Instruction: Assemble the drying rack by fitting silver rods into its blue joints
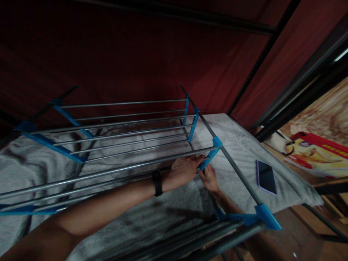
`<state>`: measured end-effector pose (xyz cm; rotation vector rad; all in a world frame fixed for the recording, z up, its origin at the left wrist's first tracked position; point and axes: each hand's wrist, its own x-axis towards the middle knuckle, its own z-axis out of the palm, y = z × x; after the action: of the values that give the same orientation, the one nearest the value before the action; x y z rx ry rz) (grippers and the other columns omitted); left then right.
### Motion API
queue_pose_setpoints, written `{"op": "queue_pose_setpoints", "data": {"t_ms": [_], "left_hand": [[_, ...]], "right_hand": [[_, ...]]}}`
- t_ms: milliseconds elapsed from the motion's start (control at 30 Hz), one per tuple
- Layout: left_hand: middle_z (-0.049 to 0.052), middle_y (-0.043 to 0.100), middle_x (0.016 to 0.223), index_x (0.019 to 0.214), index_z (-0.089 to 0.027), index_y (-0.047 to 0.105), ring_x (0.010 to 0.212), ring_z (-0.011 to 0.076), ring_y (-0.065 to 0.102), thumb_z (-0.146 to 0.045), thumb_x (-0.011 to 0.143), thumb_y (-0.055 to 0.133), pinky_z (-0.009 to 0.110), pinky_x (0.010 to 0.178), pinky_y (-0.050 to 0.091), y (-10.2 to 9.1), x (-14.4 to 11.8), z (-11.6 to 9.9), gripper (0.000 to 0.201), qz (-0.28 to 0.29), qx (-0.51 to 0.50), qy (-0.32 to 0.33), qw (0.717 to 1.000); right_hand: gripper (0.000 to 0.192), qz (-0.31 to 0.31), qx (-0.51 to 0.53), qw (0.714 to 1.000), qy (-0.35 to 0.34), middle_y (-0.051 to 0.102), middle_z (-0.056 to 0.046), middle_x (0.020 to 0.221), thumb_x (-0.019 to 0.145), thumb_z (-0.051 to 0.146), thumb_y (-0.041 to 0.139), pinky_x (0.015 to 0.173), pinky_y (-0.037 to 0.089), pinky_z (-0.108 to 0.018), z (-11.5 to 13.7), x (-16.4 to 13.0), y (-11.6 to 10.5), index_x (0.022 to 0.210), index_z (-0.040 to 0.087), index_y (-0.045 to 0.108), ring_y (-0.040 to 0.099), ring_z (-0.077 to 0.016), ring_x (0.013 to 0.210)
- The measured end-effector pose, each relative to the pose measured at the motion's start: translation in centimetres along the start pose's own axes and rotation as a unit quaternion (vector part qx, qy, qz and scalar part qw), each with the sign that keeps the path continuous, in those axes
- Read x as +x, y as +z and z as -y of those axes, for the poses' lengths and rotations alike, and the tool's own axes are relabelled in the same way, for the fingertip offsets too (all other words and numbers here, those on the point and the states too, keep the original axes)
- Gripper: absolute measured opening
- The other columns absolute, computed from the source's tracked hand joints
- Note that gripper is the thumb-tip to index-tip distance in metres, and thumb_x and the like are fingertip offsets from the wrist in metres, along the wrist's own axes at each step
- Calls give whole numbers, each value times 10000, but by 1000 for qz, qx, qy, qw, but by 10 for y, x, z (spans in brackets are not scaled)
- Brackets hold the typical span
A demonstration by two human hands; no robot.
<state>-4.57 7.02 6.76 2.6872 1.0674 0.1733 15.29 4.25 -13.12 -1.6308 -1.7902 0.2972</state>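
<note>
While both hands meet, the left hand (183,168) and right hand (209,178) pinch the rack's (122,145) blue bracket (209,158); phone (266,177) at three o'clock.

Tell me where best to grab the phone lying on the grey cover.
Probably by its two long edges, coming straight down from above. The phone lies flat, screen up, on the grey cover, so only its thin sides offer purchase. It sits apart from the rack's side rail, leaving room for fingers.
</note>
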Motion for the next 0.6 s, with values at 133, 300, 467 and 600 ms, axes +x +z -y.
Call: {"op": "queue_pose_setpoints", "data": {"t_ms": [133, 300, 467, 600], "left_hand": [[118, 655, 1366, 1472, -186, 463, 1196, 236, 665, -157, 1038, 403, 355, 931, 573, -2, 2, -5, 440, -1, 15, 16, 1000], [149, 650, 1350, 1408, -120, 483, 1205, 247, 656, -144, 1047, 366, 375, 968, 551, -3, 19, -21, 380, 14, 25, -3, 1000], [72, 734, 1098, 1152, -175, 615, 1011, 224, 720, -221, 1057, 408, 334, 873, 548, 7, 35, -21, 232, 4, -32, -47, 998], [65, 738, 1047, 1152, -190, 632, 979, 228, 720, -290, 1052, 456, 327, 834, 539, 14, 36, -16, 225, -30, -51, -49, 997]], "right_hand": [[389, 16, 24, 999, 14, 659, -120, 1231, 1018, 420, 414, 1052, 475, -511, 0, 0, 0, 1308, 226, 585, 582, -288, 1193], [480, 7, 28, 1000, -2, 612, -129, 1381, 1029, 389, 367, 1089, 457, -524, 2, -2, 0, 1469, 239, 488, 549, -296, 1293], [535, 4, 20, 1000, 2, 579, -124, 1441, 1019, 405, 419, 1102, 451, -552, 0, -2, 2, 1538, 279, 414, 523, -314, 1354], [565, 3, 17, 1000, 8, 584, -139, 1427, 1014, 435, 429, 1101, 456, -546, -3, -1, 3, 1550, 259, 402, 527, -321, 1347]]}}
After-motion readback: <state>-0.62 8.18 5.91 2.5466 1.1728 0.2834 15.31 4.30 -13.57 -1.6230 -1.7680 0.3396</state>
